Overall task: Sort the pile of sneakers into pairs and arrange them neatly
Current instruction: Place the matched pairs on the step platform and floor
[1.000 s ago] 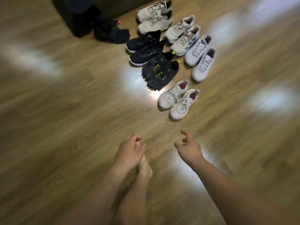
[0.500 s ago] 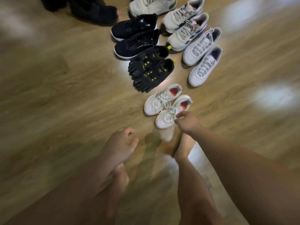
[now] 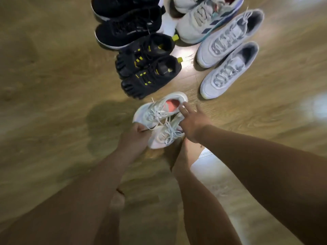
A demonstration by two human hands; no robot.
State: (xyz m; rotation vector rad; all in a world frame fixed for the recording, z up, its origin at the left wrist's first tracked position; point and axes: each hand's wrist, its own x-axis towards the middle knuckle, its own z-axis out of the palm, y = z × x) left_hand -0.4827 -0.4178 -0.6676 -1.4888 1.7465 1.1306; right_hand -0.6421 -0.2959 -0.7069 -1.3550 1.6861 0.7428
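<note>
Just below frame centre, my left hand (image 3: pixel 134 137) curls round the toe end of the white pink-lined pair (image 3: pixel 159 110), thumb on top. My right hand (image 3: pixel 192 122) lies spread over their heels, fingers straight and apart. Above them sit black toe shoes (image 3: pixel 150 68), with a pale grey pair (image 3: pixel 228 55) at upper right, all on a blurred wooden floor (image 3: pixel 53 85).

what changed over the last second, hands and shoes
Both hands reached forward onto the nearest white pair, which neither touched a second ago: the left hand now grips its toe end, and the right hand rests spread fingers at the heels. The black toe shoes and the pale grey pair stayed in their rows.
</note>
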